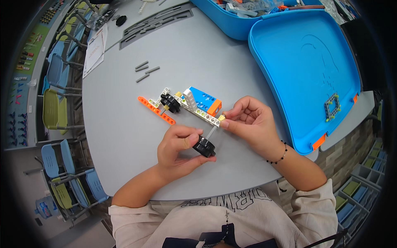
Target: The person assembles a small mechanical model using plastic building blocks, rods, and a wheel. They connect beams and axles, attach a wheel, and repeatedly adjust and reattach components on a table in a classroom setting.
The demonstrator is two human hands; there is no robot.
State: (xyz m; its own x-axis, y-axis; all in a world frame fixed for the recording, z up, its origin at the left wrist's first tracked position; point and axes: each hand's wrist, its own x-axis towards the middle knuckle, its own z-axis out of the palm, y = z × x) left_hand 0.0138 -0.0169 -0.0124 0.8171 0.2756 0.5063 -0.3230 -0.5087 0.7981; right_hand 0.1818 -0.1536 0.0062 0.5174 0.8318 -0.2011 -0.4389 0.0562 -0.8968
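My left hand [178,146] is closed around a black toy wheel [204,146], thumb on one side and fingers below. A grey axle [212,132] runs from that wheel up to the end of a white perforated beam [201,112]. Thumb and forefinger of my right hand [252,120] pinch a small pale yellow piece [222,118] at the same beam end. The beam lies along a blue block [201,99] with an orange end [215,108]. Farther left on the build sit a second black wheel [170,103] and an orange beam [156,110].
Several loose grey axles [147,70] lie on the grey table [124,136] beyond the build. A dark grey parts tray [155,24] and papers [95,51] are farther off. On the right rests a blue lid [306,78] holding a small square frame [332,107], beside a blue bin [231,22].
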